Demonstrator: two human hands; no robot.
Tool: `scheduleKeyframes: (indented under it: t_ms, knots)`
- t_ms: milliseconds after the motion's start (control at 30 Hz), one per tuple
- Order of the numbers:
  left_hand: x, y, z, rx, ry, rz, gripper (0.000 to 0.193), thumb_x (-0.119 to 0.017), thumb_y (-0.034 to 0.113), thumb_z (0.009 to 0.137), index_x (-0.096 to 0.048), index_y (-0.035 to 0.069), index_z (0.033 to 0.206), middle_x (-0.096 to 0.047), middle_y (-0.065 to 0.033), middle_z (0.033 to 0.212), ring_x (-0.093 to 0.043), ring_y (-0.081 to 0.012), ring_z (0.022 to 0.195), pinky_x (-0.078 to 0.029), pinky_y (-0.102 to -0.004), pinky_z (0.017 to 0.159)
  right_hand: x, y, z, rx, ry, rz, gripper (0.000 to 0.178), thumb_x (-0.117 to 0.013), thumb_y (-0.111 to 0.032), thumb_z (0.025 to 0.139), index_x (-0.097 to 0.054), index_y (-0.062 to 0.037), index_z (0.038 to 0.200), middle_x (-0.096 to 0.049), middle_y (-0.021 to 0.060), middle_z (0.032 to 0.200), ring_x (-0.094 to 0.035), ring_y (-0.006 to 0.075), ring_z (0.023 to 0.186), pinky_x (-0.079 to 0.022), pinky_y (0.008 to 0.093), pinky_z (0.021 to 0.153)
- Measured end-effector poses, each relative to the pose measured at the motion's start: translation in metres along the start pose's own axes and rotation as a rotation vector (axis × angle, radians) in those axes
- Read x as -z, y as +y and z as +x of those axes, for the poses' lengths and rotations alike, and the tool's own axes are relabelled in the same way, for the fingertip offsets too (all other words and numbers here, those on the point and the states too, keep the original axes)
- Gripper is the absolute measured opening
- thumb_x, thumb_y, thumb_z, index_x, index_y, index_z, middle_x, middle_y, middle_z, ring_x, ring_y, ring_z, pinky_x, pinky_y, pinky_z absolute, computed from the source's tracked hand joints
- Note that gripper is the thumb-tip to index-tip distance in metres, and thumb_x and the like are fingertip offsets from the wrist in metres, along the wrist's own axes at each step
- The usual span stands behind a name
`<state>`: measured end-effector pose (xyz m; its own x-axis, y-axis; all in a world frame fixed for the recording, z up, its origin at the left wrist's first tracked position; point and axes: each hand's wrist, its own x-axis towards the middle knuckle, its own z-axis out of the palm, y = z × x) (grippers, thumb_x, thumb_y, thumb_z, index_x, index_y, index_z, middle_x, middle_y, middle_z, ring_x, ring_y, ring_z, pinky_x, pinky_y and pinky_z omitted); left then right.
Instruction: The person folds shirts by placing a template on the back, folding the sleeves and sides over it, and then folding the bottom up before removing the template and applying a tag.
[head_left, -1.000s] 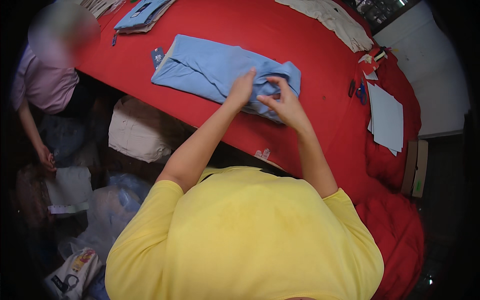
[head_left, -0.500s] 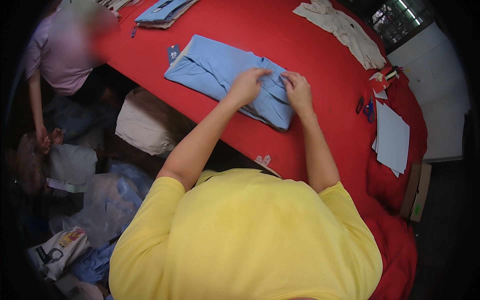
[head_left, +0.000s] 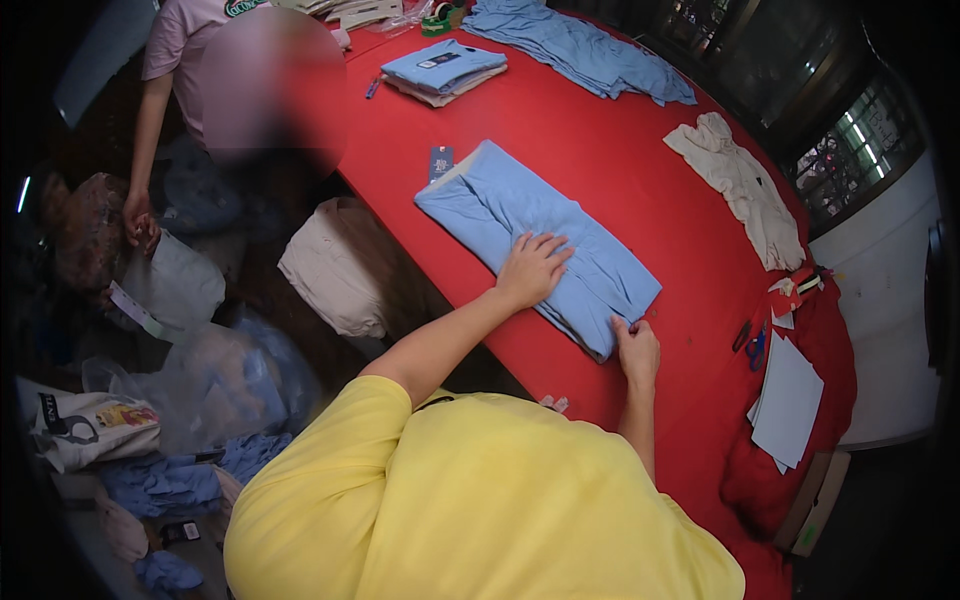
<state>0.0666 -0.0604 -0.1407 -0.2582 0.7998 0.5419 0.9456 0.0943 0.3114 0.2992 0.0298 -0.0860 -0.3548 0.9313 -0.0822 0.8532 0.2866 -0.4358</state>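
A light blue folded garment [head_left: 560,225] lies slantwise on the red-covered table [head_left: 560,120], with a dark hang tag [head_left: 440,162] sticking out at its far left end. My left hand [head_left: 537,268] rests flat on the middle of the cloth, fingers spread. At the near right end, my right hand [head_left: 637,352] closes its thumb and fingers on the garment's edge. Creases run across the cloth around my left hand. Whether the garment is a shirt or something else I cannot tell from this fold.
A stack of folded garments [head_left: 445,68] and spread blue cloth [head_left: 580,55] lie farther back. To the right are a beige garment [head_left: 745,190], scissors [head_left: 756,350] and white sheets [head_left: 788,405]. Another person [head_left: 185,70] stands left, beside plastic bags [head_left: 225,385] and a beige bundle [head_left: 335,268] below the table.
My left hand has gone from bent fingers on the cloth to lying flat. My right hand has moved to the garment's near right edge, and that end looks smoother. The whole view has shifted.
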Motion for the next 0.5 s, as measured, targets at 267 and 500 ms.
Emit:
scheduleKeyframes:
  t_ms: [267,500]
  knots:
    - [0.012,-0.057,0.032,0.594,-0.211,-1.33,0.052,-0.051,0.053,0.092,-0.062,0.011,0.12,-0.056,-0.0061,0.129,-0.054,-0.0187,0.112,-0.043,-0.0417,0.089,0.001,-0.135,0.037,0.425,-0.043,1.076,0.015,-0.061,-0.01,0.088,-0.055,0.0005,0.097,-0.06,0.006,0.086,-0.055,0.0127,0.074,-0.047,0.0284,0.067]
    - [0.099,-0.193,0.079,0.925,-0.301,-1.378,0.048,-0.059,0.045,0.09,-0.063,0.005,0.115,-0.065,-0.0087,0.115,-0.064,-0.0232,0.101,-0.051,-0.0432,0.083,-0.06,-0.219,0.07,0.613,-0.32,0.816,0.04,-0.058,-0.013,0.092,-0.046,0.0003,0.128,-0.045,0.0139,0.137,-0.048,0.0282,0.125,-0.039,0.0374,0.104]
